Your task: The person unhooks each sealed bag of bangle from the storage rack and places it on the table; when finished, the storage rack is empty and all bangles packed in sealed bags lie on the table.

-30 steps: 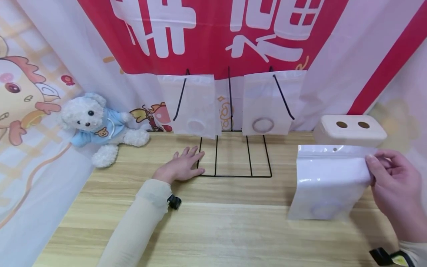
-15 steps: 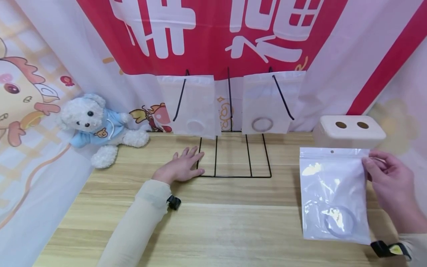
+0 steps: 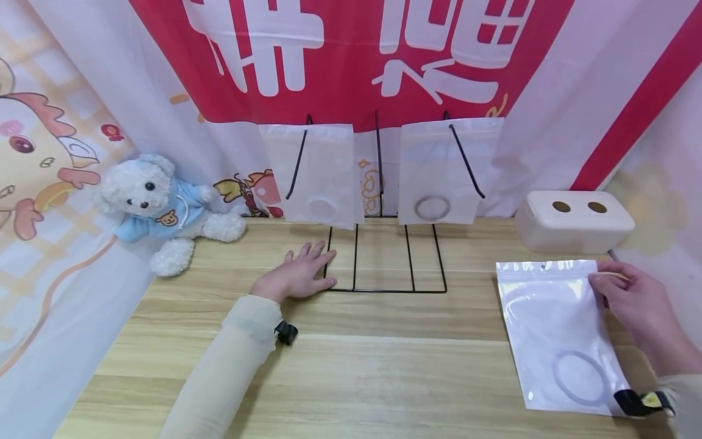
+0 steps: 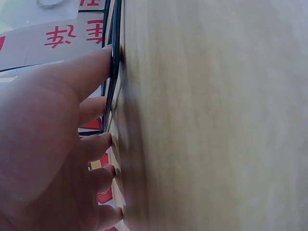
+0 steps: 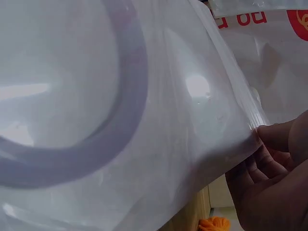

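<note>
Between thumb and fingers, my right hand (image 3: 638, 308) pinches the top right corner of a white zip-lock bag (image 3: 548, 329). A pale purple ring, likely a bangle (image 3: 581, 378), shows through the bag's lower part; it looms large in the right wrist view. My left hand (image 3: 296, 273) rests with fingers spread at the left side of the black wire rack's base (image 3: 384, 290), thumb on the wire. On the rack's two arms hang a left bag (image 3: 315, 171) and a right bag (image 3: 444, 164), each with a ring inside.
A white plush bear (image 3: 148, 195) in a blue hoodie sits at the back left. Behind my right hand stands a cream box (image 3: 576, 222) with two round holes on top. A printed cloth (image 3: 340, 73) hangs behind the rack above the wooden table (image 3: 384, 378).
The bag in my right hand has swung round to show its face and come lower and nearer, uncovering the box's front. My left hand and the rack stay put.
</note>
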A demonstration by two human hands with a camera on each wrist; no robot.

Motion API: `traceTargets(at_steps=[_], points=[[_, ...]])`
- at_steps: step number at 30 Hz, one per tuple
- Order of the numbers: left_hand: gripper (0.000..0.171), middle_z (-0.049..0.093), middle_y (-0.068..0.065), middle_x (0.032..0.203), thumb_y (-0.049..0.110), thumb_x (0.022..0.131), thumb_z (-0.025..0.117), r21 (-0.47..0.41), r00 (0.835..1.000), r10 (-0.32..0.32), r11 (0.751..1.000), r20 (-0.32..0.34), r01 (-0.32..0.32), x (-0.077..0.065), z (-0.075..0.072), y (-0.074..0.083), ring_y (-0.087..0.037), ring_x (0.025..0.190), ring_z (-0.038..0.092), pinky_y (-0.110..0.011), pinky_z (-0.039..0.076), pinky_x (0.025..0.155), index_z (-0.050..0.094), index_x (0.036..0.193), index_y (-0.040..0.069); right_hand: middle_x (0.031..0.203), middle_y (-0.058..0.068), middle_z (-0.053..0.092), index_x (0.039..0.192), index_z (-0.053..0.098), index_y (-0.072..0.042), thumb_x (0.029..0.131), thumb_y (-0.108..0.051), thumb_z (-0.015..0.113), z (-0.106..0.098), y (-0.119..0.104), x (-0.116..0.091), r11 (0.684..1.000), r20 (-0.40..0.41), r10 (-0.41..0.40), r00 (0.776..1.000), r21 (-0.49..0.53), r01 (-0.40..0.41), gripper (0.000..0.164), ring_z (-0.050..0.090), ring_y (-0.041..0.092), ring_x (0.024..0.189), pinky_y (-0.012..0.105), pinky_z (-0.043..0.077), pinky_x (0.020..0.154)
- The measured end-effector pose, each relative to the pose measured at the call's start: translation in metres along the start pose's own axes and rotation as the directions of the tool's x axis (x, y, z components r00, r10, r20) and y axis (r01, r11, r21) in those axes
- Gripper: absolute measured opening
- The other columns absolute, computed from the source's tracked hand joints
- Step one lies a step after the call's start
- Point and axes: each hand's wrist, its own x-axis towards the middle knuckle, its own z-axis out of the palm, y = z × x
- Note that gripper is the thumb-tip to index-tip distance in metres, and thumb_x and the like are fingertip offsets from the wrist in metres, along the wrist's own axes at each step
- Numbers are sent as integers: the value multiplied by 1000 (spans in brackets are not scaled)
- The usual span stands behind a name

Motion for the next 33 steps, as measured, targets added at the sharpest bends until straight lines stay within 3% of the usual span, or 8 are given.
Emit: traceTargets(at_steps=[3, 4, 7, 10, 14, 17, 27, 33], points=[[84, 11, -22, 181, 67, 107, 50, -10, 1000, 10, 1000, -5, -10, 2, 3, -6, -56, 165, 6, -83, 1, 126, 26, 174, 21, 86, -27, 60, 148, 52, 2, 112, -34, 57, -2, 4, 5, 990, 2, 57, 998, -127, -56, 51, 56, -6, 76, 17, 56, 64], [84, 11, -22, 182, 67, 107, 50, -7, 1000, 8, 1000, -5, -8, 2, 3, -6, -56, 165, 6, -83, 1, 126, 26, 174, 21, 90, -18, 65, 152, 47, 5, 112, -33, 57, -2, 6, 7, 986, 5, 69, 998, -151, -68, 56, 55, -5, 77, 17, 55, 63], [81, 10, -20, 182, 61, 109, 51, 11, 1000, -12, 1000, 9, 12, 0, 0, -1, -53, 166, 6, -80, 2, 128, 25, 174, 20, 112, 14, 72, 155, 44, 8, 112, -25, 57, -2, 11, 11, 978, 13, 70, 997, -197, -66, 55, 55, -6, 78, 14, 55, 62], [79, 9, -19, 182, 56, 110, 53, 32, 999, -30, 999, 19, 29, -3, -4, 5, -50, 167, 6, -78, 3, 130, 24, 174, 18, 137, 39, 58, 155, 44, 11, 111, -15, 58, -1, 16, 13, 972, 21, 41, 999, -231, -35, 53, 62, 7, 85, 12, 53, 61], [81, 9, -20, 182, 59, 109, 52, 24, 1000, -20, 1000, 16, 20, -3, -3, 5, -52, 166, 6, -80, 3, 129, 25, 174, 19, 140, 43, 53, 155, 42, 13, 110, -7, 58, 1, 22, 15, 965, 24, 35, 999, -262, -28, 53, 65, 38, 104, 11, 51, 58], [82, 10, -20, 182, 62, 108, 52, 12, 1000, -19, 1000, 19, 19, -2, -3, 4, -53, 166, 6, -80, 2, 129, 25, 174, 20, 140, 43, 52, 157, 39, 13, 109, -5, 59, 3, 25, 16, 961, 28, 59, 998, -271, -49, 55, 61, 50, 114, 11, 50, 57], [86, 9, -18, 183, 70, 105, 51, -16, 1000, 2, 1000, -7, -2, 10, 8, -14, -52, 167, 4, -84, -1, 126, 26, 174, 23, 127, 42, 58, 148, 45, 17, 106, -2, 61, 0, 28, 15, 940, 29, -17, 999, -340, 26, 49, 63, 48, 104, 12, 48, 56], [86, 7, -18, 183, 68, 106, 51, -19, 1000, -6, 1000, 16, 6, 6, 5, -9, -52, 167, 3, -81, -1, 127, 25, 174, 23, 119, 40, 61, 145, 47, 16, 104, 0, 64, -3, 30, 15, 926, 48, -28, 998, -375, 44, 47, 62, 47, 99, 14, 47, 57]])
